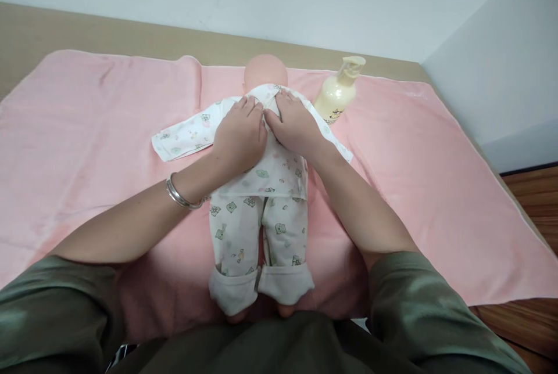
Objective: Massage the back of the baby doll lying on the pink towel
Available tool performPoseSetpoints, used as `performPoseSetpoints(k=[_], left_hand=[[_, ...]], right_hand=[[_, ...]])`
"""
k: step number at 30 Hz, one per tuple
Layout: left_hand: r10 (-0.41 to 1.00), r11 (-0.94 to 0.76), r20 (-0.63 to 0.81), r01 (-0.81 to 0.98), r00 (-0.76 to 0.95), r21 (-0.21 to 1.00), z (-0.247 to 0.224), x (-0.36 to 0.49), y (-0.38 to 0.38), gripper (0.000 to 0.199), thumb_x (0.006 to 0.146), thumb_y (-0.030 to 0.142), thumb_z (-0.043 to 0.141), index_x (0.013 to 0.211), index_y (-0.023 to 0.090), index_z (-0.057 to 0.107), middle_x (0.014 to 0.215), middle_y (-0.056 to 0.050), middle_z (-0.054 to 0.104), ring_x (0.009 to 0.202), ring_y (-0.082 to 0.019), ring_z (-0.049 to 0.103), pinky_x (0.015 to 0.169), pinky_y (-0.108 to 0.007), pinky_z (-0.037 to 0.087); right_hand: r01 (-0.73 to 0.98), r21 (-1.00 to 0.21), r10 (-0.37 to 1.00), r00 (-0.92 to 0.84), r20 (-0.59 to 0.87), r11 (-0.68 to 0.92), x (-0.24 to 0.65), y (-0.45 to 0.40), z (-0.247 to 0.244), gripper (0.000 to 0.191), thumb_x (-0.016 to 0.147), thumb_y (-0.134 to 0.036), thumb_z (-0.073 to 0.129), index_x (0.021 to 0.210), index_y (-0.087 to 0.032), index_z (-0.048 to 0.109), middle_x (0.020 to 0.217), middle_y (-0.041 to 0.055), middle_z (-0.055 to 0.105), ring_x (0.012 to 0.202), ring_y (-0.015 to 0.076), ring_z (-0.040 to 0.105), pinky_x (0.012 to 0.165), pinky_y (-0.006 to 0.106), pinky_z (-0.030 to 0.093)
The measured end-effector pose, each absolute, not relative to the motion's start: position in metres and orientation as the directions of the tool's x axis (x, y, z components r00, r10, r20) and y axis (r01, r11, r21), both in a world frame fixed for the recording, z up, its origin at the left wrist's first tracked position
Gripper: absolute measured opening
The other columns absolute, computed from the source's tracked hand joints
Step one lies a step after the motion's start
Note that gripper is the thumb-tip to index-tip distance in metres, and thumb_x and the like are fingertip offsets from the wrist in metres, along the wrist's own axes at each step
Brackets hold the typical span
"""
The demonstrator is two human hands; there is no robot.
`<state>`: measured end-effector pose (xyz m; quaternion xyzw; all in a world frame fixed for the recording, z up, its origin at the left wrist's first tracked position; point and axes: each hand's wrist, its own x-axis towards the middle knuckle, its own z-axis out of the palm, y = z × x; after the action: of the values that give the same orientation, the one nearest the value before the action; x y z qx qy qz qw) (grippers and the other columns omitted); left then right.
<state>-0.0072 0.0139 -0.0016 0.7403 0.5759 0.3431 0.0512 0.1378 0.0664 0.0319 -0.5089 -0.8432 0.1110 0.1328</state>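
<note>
A baby doll (pixel 265 69) lies on a pink blanket, its head away from me and its feet near my body. It wears a white printed top (pixel 279 171) and matching trousers (pixel 238 234) with turned-up cuffs. On the left side of the doll's upper body rests my left hand (pixel 242 130), fingers stretched out over the cloth. My right hand (pixel 294 121) lies flat on the other side, thumb apart from the fingers. Both touch the top just below the head. The doll's face does not show.
The pink blanket (pixel 108 159) covers most of the table (pixel 131 34). A cream-coloured pump bottle (pixel 337 95) is right of the doll's head, beside its sleeve. A white wall (pixel 279 2) rises behind the table, and wooden floor (pixel 534 200) shows at the right.
</note>
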Motion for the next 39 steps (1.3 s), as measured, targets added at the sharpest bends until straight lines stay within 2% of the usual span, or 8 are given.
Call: performPoseSetpoints(k=[4,10,13,17,20,31,35,39], left_hand=[[0.92,-0.263,0.392,0.785,0.028,0.56,-0.007,-0.02,0.031,0.049,0.092,0.032,0.046,0.136,0.019,0.064,0.151,-0.011,0.061,0.148,-0.034,0.049,0.129,-0.056,0.035],[0.915,-0.243,0.399,0.704,-0.063,0.668,-0.012,-0.028,0.044,0.051,0.086,0.03,0.049,0.134,0.022,0.065,0.148,-0.009,0.063,0.143,-0.031,0.054,0.128,-0.049,0.037],[0.923,-0.226,0.379,0.707,-0.065,0.67,-0.008,-0.025,0.037,0.049,0.09,0.03,0.045,0.134,0.02,0.064,0.147,-0.01,0.063,0.142,-0.031,0.053,0.129,-0.049,0.035],[0.935,-0.175,0.341,0.713,-0.095,0.679,-0.006,-0.022,0.035,0.05,0.092,0.034,0.045,0.138,0.02,0.06,0.152,-0.01,0.059,0.148,-0.031,0.047,0.132,-0.048,0.031],[0.937,-0.171,0.337,0.726,-0.089,0.666,-0.008,-0.022,0.036,0.051,0.092,0.035,0.045,0.139,0.02,0.06,0.152,-0.01,0.059,0.148,-0.031,0.047,0.132,-0.048,0.03],[0.962,-0.16,0.271,0.844,0.018,0.512,0.014,-0.004,0.013,0.055,0.095,0.027,0.038,0.141,0.002,0.056,0.155,-0.023,0.051,0.152,-0.034,0.041,0.134,-0.049,0.026],[0.957,-0.193,0.285,0.838,0.046,0.51,0.014,-0.003,0.012,0.051,0.096,0.025,0.038,0.138,0.005,0.058,0.157,-0.021,0.05,0.154,-0.033,0.039,0.134,-0.048,0.025],[0.968,-0.151,0.249,0.81,0.007,0.566,0.012,-0.015,0.026,0.05,0.096,0.031,0.04,0.139,0.015,0.06,0.155,-0.013,0.055,0.152,-0.032,0.042,0.133,-0.052,0.027]], right_hand=[[0.836,-0.289,0.884,-0.445,0.144,0.468,0.136,0.055,0.035,0.057,0.106,-0.034,0.035,0.15,0.001,0.046,0.16,0.0198,0.048,0.153,0.032,0.04,0.129,0.048,0.034],[0.871,-0.054,0.856,-0.465,0.225,0.488,0.123,0.013,0.04,0.046,0.108,-0.026,0.033,0.123,0.003,0.064,0.126,0.0258,0.068,0.129,0.0372,0.059,0.117,0.049,0.044],[0.863,-0.098,0.856,-0.467,0.22,0.496,0.125,0.015,0.041,0.042,0.108,-0.029,0.035,0.11,-0.005,0.07,0.115,0.0206,0.072,0.119,0.0341,0.064,0.11,0.048,0.05],[0.869,-0.27,0.909,-0.39,0.145,0.416,0.134,0.043,0.039,0.05,0.11,-0.041,0.034,0.122,-0.005,0.067,0.14,0.0206,0.064,0.139,0.0347,0.054,0.117,0.049,0.046],[0.87,-0.297,0.919,-0.365,0.146,0.393,0.137,0.056,0.034,0.056,0.11,-0.043,0.033,0.138,0.0,0.058,0.156,0.023,0.051,0.152,0.0361,0.04,0.126,0.053,0.037],[0.821,-0.305,0.876,-0.45,0.174,0.483,0.141,0.068,0.027,0.056,0.109,-0.04,0.032,0.141,-0.001,0.054,0.156,0.022,0.051,0.151,0.0327,0.042,0.128,0.048,0.033],[0.85,-0.232,0.879,-0.441,0.18,0.474,0.138,0.062,0.03,0.052,0.11,-0.037,0.029,0.127,-0.002,0.063,0.138,0.0212,0.064,0.138,0.0331,0.055,0.121,0.048,0.041],[0.886,-0.121,0.88,-0.412,0.236,0.447,0.135,0.037,0.033,0.043,0.108,-0.033,0.034,0.092,-0.013,0.07,0.098,0.015,0.073,0.099,0.0306,0.07,0.091,0.046,0.058]])
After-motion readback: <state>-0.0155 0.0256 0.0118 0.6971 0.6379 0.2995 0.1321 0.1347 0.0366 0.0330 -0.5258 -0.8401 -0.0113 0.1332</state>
